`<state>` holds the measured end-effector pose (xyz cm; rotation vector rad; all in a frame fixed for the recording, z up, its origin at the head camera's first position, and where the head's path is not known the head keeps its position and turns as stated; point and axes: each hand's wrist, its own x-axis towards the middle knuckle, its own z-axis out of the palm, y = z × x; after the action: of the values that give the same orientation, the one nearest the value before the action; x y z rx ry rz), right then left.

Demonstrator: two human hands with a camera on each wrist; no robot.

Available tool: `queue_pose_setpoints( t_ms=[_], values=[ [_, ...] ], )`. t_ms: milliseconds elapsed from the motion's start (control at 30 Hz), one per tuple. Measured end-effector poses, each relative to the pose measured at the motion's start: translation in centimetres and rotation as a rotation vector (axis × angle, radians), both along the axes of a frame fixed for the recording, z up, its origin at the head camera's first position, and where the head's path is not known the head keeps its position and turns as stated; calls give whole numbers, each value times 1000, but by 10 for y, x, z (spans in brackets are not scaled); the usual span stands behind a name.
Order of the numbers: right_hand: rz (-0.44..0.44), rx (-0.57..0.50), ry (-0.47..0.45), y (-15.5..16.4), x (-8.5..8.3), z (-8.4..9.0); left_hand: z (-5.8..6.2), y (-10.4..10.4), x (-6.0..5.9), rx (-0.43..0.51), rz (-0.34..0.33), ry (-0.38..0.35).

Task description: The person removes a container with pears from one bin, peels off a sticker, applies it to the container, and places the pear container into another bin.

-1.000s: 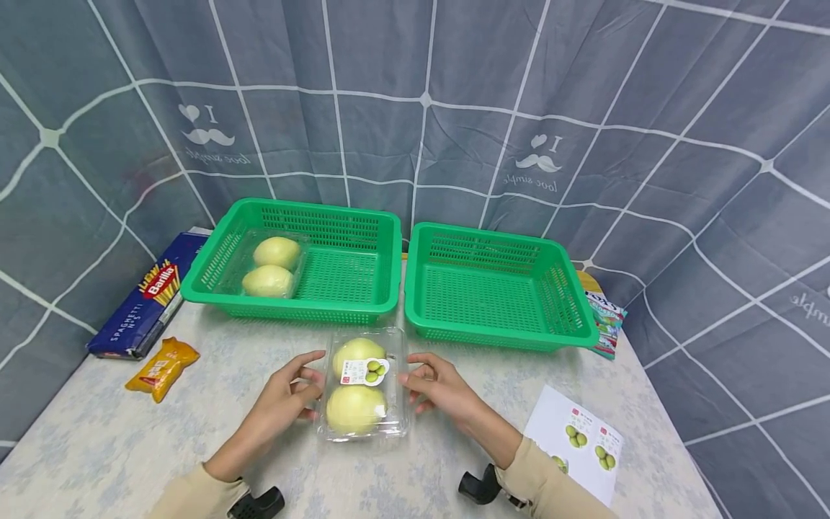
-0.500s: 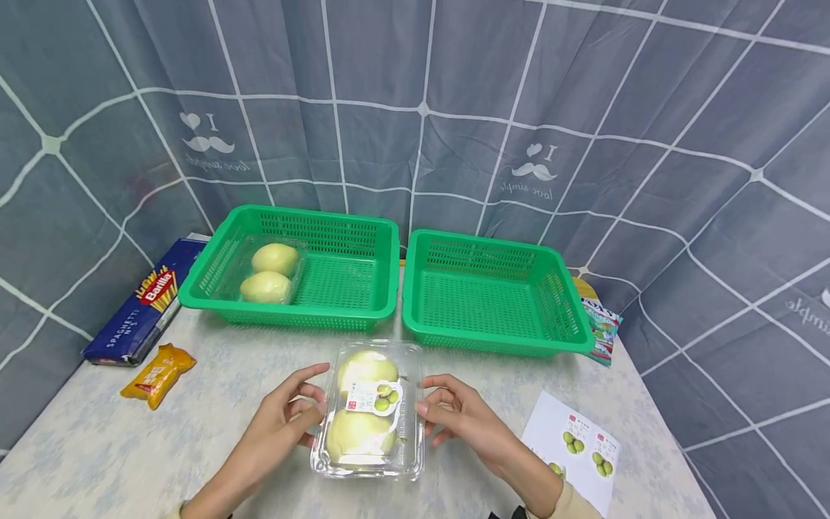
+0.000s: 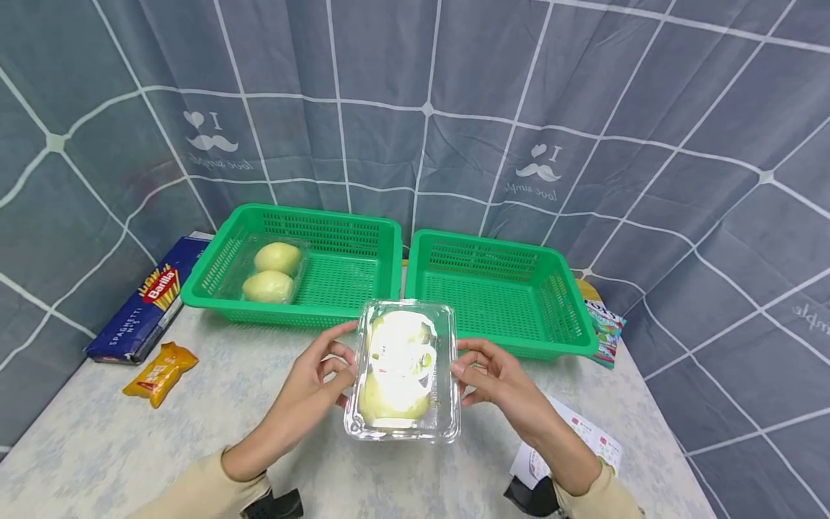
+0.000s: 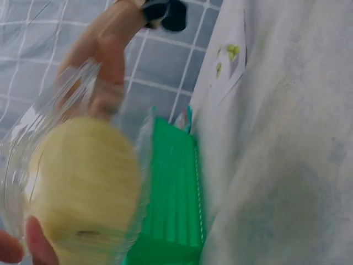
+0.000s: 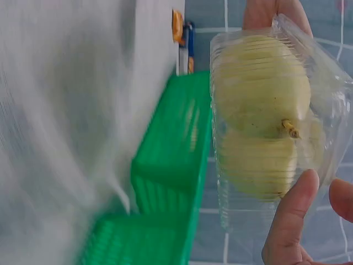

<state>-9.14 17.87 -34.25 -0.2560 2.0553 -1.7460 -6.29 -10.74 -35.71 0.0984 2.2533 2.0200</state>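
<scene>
Between my two hands is a clear plastic clamshell box [image 3: 447, 389] with two pale yellow fruits [image 3: 389, 411] inside. My left hand [image 3: 318, 382] grips its left side, fingers and thumb at the edge. On the opposite side my right hand [image 3: 499, 382] pinches the edge with thumb and fingers. Strong glare washes out the label [image 3: 405, 364] on the lid. The right wrist view shows the box raised off the table, with a stem [image 5: 290, 129] on one fruit. In the left wrist view a fruit [image 4: 88, 176] shows through the plastic.
Two green baskets [image 3: 305, 313] [image 3: 499, 344] stand behind the box; the left one holds a similar box of fruits [image 3: 277, 257]. Left are a blue spaghetti box [image 3: 130, 331] and an orange packet [image 3: 160, 375]. Right are a snack bag [image 3: 604, 335] and a sticker sheet [image 3: 580, 425].
Both hands have lifted the clamshell box and carried it rightward and forward, up to the baskets' front edges. The box first came nearer to me. The baskets stay in place.
</scene>
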Motion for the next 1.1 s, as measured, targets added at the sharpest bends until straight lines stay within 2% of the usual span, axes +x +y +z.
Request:
queue_pose_setpoints(
  t_ms=[133,333,433,633,733,900,1100],
  values=[
    [-62,19,7,7,-19,10,8,12,-21,34,-20,6],
    [-112,16,-1,18,-52,22,20,26,-59,37,-51,56],
    [-131,15,-27,22,-68,24,25,35,-79,3,-48,86],
    [-164,47,-30,33,-105,23,30,56,-121,-137,-47,150],
    [-182,65,-32,39,-123,19,31,65,-141,-179,-66,131],
    [-233,99,-43,46,-147,9,27,81,-172,-206,-77,52],
    [-293,176,-75,52,-161,-10,13,93,-193,-236,-138,-92]
  ],
)
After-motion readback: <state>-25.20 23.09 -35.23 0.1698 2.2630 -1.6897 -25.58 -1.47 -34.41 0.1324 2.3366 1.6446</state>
